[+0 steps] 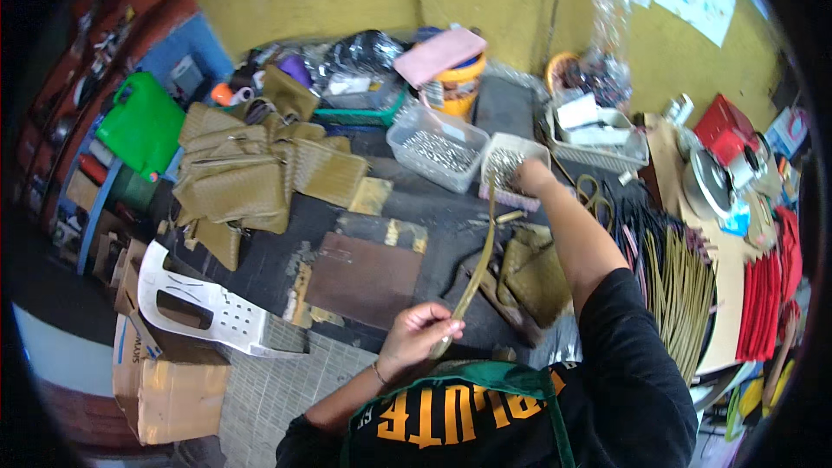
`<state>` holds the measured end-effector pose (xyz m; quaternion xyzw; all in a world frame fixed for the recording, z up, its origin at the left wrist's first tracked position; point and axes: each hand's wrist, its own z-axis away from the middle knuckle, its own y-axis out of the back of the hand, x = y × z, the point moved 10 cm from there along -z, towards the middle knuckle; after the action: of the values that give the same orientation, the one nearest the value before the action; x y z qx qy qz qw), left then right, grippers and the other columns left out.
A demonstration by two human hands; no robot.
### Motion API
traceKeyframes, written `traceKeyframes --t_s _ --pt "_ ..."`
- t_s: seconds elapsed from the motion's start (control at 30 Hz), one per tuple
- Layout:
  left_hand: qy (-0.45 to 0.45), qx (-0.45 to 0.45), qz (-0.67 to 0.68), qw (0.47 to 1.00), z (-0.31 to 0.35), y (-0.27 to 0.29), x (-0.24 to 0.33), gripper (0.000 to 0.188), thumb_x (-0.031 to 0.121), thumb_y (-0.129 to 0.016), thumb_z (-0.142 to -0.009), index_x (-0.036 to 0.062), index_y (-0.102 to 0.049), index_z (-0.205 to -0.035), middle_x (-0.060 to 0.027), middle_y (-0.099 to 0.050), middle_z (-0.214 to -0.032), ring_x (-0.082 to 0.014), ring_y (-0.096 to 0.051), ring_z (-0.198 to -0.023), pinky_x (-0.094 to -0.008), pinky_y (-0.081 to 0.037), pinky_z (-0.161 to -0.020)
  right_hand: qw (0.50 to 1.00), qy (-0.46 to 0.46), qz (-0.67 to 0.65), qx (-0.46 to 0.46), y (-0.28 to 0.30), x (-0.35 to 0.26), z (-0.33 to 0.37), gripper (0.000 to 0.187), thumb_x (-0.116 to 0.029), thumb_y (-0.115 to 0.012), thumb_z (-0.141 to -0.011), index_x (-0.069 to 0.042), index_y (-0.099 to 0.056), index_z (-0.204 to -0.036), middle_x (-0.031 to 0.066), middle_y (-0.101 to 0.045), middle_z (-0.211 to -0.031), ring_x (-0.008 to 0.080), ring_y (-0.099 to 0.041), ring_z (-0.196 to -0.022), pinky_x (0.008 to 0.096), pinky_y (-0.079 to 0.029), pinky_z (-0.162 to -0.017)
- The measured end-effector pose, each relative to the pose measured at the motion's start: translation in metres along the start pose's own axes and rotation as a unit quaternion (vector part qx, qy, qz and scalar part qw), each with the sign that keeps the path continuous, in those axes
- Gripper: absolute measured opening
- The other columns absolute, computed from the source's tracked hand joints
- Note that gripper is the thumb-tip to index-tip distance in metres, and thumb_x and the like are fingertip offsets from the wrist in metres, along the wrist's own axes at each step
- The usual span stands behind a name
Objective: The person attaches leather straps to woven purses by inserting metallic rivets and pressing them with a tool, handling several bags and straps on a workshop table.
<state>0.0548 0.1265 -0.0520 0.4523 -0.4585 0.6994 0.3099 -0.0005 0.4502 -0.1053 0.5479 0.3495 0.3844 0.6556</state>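
Yellow walls back a dark, worn workbench [407, 208] crowded with leatherwork. Head view only: my left hand [418, 335] is pinched shut on the lower end of a long olive-tan woven strap [479, 260], which rises toward the far bins. My right hand [530, 175] reaches into a small white plastic tray of metal fittings [511, 160]; its fingers are buried there, so I cannot tell whether they grip anything. A clear plastic box of silvery hardware [436, 149] sits just left of that tray. A woven olive pouch [533, 273] lies under my right forearm.

Judgement: keep the strap taut and off the pouch, and pick one fitting cleanly.

Room: stacked olive woven bags [251, 173] fill the left side and a bundle of olive strips [680, 290] hems the right; the brown board [364, 277] at centre offers the freest space. The bench's near edge lies just beyond my left hand.
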Motion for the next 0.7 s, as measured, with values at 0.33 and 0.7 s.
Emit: traceKeyframes --t_s 0.33,0.7 --pt "0.026 -0.053 0.041 0.997 -0.021 -0.002 -0.016 0.007 0.007 -0.055 -0.079 0.0002 -0.055 -0.083 -0.0067 -0.060 -0.079 -0.0105 -0.058 -0.073 -0.0201 -0.047 -0.064 0.997 -0.069 -0.040 0.018 -0.004 0.011 -0.004 0.021 -0.014 -0.054 -0.072 0.001 -0.059 -0.085 0.0182 -0.057 -0.093 0.0288 -0.056 -0.087 0.0358 -0.046 -0.075" --pt "0.023 -0.014 -0.010 1.000 -0.022 0.014 0.014 0.005 0.006 -0.055 -0.078 0.0009 -0.054 -0.080 -0.0073 -0.059 -0.076 -0.0111 -0.057 -0.067 -0.0214 -0.046 -0.063 0.830 -0.215 -0.461 0.230 0.025 0.047 0.077 0.012 -0.015 -0.062 -0.068 -0.005 -0.064 -0.075 0.0082 -0.061 -0.063 0.0141 -0.056 -0.055 0.0299 -0.044 -0.052"
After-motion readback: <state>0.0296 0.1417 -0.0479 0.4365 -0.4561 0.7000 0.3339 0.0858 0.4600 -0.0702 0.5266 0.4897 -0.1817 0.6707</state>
